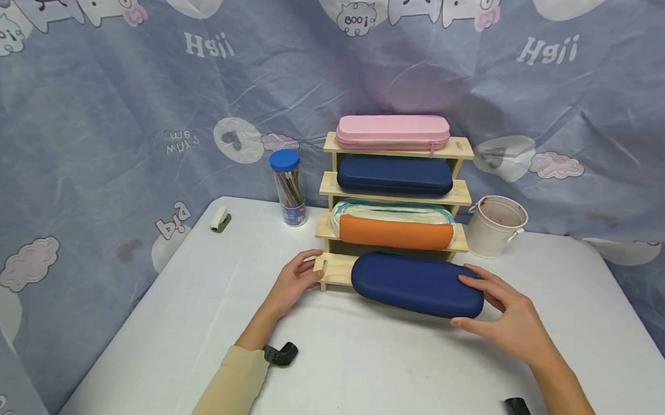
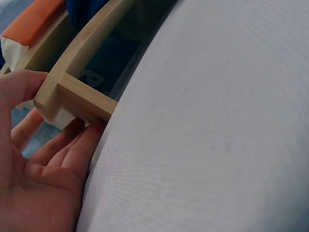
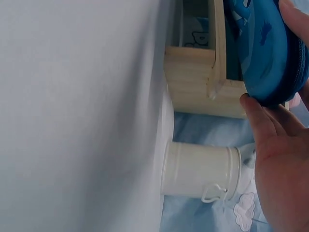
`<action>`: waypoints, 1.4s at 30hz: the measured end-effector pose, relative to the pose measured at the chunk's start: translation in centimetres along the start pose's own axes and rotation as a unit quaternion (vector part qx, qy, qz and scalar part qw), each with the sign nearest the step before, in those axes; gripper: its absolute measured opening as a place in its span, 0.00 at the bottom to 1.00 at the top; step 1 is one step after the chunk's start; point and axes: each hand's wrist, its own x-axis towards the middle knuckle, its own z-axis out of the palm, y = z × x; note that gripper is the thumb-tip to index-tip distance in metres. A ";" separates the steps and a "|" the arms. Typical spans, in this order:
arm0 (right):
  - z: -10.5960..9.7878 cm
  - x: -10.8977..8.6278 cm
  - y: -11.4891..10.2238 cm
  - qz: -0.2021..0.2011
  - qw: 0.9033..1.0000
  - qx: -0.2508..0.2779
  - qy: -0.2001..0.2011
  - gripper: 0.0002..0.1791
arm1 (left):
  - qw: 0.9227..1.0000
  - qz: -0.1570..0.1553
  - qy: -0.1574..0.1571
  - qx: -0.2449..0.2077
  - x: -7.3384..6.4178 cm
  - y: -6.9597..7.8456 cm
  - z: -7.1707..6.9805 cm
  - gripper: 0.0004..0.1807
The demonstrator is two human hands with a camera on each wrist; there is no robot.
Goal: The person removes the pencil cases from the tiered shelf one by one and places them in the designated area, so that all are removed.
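A stepped wooden rack [image 1: 338, 270] stands on the white table with a case on each step. My left hand [image 1: 295, 284] grips the left end of its lowest board; the left wrist view has the thumb on top and fingers beneath. With my right hand [image 1: 511, 317] I hold the right end of a dark blue zip pencil case [image 1: 418, 285], thumb on the near side. The case lies slanted across the lowest step, its right end jutting toward me. Its underside [image 3: 268, 53] is lighter blue with a print in the right wrist view.
Higher steps carry an orange-and-white pouch [image 1: 396, 232], a navy case [image 1: 395, 175] and a pink case [image 1: 392, 131]. Right of the rack stands a white bucket [image 1: 488, 234]. At left are a blue-lidded jar of pencils [image 1: 289, 187] and a small stapler [image 1: 220, 219]. Patterned cloth [image 1: 260, 64] hangs behind.
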 end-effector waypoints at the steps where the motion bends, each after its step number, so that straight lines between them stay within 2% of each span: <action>1: -0.2 -0.1 0.3 0.001 1.000 0.000 0.001 0.41 | 1.000 -0.002 -0.003 0.000 0.0 0.0 0.0 0.28; 6: -1.0 -0.5 1.6 0.009 1.000 -0.012 0.006 0.41 | 1.000 -0.001 -0.019 0.004 0.4 0.0 -0.1 0.29; 20: -3.6 -1.9 2.6 0.033 0.999 -0.019 0.028 0.40 | 1.000 0.012 0.009 0.005 0.1 -0.3 0.2 0.26; 26: -4.2 -2.4 3.2 0.048 0.998 -0.018 0.032 0.40 | 1.000 0.010 0.008 0.007 0.1 -0.3 0.0 0.27; 30: -4.6 -2.7 3.7 0.055 0.997 -0.020 0.040 0.40 | 1.000 0.006 -0.004 0.009 0.2 -0.3 0.0 0.29; 32: -4.7 -2.8 3.8 0.057 0.997 -0.023 0.045 0.40 | 1.000 0.003 -0.009 0.009 0.2 -0.2 0.0 0.29; 39: -5.2 -2.8 4.1 0.061 0.997 -0.021 0.049 0.40 | 1.000 0.006 -0.010 0.010 -1.1 2.3 0.3 0.29; 42: -5.5 -3.1 4.1 0.064 0.996 -0.026 0.056 0.40 | 1.000 0.008 -0.017 0.008 -1.1 2.4 0.5 0.30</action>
